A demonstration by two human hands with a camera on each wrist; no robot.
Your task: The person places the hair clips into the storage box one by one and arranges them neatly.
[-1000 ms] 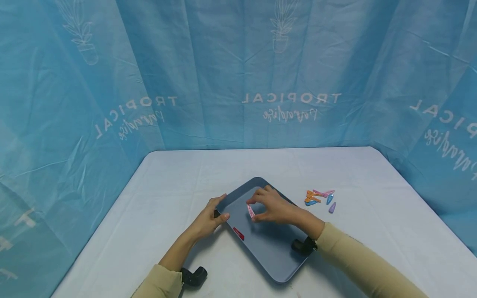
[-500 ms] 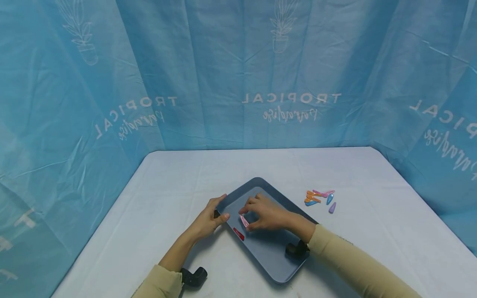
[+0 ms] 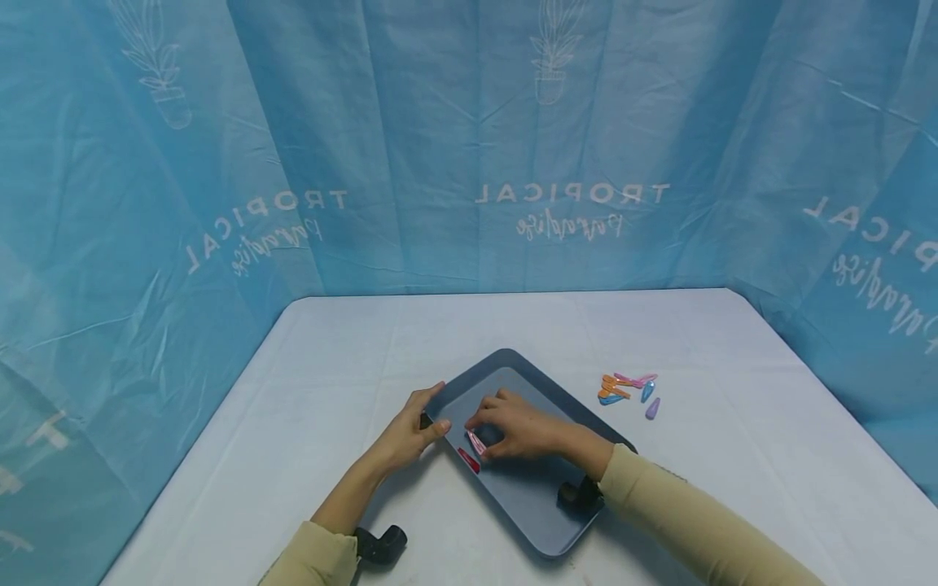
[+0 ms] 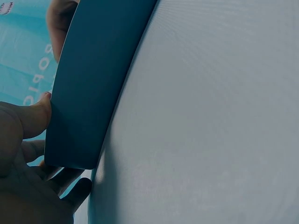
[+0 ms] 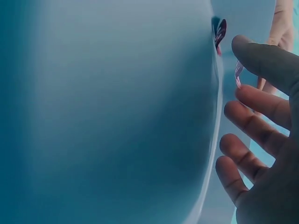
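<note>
A grey rectangular tray (image 3: 542,521) lies at an angle on the white table. My right hand (image 3: 523,427) is low over the tray, pinching a pink snap hair clip (image 3: 476,443) lengthwise between thumb and index finger. In the right wrist view the same pink clip (image 5: 238,73) shows between those fingertips, with the other fingers spread. Just beside it, a red hair clip (image 3: 470,461) lies in the tray along its left wall. My left hand (image 3: 412,427) holds the tray's left corner, thumb at the rim; in the left wrist view its fingers (image 4: 79,193) reach around the outside of the corner.
To the right of the tray, a loose group of hair clips lies on the table: orange ones (image 3: 615,387), pink ones (image 3: 636,381), blue ones (image 3: 648,391) and a purple one (image 3: 652,408). A blue printed curtain (image 3: 469,146) hangs behind the table.
My right hand has moved left and down with the pink hair clip, bringing it close to the red one. The left hand and the tray have stayed in place.
</note>
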